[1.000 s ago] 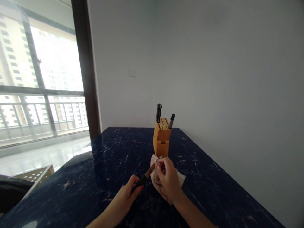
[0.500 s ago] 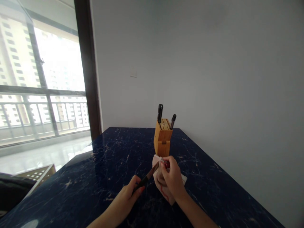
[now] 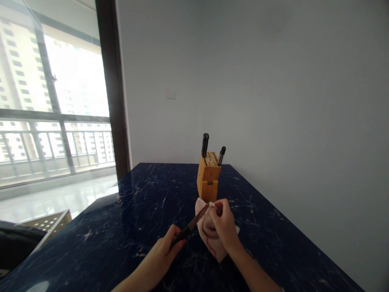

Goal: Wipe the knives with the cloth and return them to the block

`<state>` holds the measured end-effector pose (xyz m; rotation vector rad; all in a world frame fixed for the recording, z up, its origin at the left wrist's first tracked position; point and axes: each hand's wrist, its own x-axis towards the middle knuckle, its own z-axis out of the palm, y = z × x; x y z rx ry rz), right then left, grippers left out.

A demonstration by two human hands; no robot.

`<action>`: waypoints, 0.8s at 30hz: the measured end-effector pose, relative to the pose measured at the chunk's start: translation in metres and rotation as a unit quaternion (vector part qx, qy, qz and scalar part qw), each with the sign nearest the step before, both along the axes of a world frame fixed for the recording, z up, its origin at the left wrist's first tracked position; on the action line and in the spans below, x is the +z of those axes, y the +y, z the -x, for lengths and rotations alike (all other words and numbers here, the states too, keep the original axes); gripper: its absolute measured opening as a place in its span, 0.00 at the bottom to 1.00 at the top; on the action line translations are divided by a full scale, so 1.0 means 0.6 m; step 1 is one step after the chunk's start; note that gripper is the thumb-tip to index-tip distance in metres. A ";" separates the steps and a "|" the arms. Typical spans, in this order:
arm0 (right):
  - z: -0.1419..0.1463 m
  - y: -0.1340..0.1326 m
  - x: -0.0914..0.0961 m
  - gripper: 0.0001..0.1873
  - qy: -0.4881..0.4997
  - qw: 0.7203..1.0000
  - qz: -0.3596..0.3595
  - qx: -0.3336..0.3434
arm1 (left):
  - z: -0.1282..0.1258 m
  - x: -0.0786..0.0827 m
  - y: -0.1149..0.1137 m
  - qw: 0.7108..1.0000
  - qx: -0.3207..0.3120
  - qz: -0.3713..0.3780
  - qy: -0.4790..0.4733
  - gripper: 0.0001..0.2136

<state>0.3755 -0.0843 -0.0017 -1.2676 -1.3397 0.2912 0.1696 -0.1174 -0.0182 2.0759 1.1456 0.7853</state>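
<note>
My left hand is closed round the black handle of a small knife, whose blade points up and to the right. The blade tip reaches the fold of a pale cloth with red lines on it. My right hand pinches the upper part of this cloth at the blade's tip, and the rest hangs down below the fingers. Just beyond the cloth stands a wooden knife block. A black-handled knife sticks up from its left side, and a black and silver handle from its right.
The dark blue marble-patterned table stretches back to a grey wall with a switch plate. To the left are a glazed window and, low beside the table, a pale perforated basket with something dark at it.
My right hand has shifted slightly to the right, taking the pinched cloth along to the blade's tip. More of the blade is uncovered now. My left hand has hardly moved.
</note>
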 end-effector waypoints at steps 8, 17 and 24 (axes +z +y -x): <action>0.015 -0.007 -0.011 0.01 -0.057 0.997 -0.010 0.046 | 0.002 -0.002 0.003 1.000 0.005 0.008 0.004 0.07; -0.017 0.008 -0.001 0.02 -0.071 0.997 -0.012 -0.015 | 0.003 -0.001 0.002 0.999 -0.011 0.000 0.030 0.06; -0.015 0.008 -0.005 0.01 -0.088 0.996 -0.013 0.003 | 0.001 0.003 -0.003 0.999 -0.007 0.002 0.031 0.06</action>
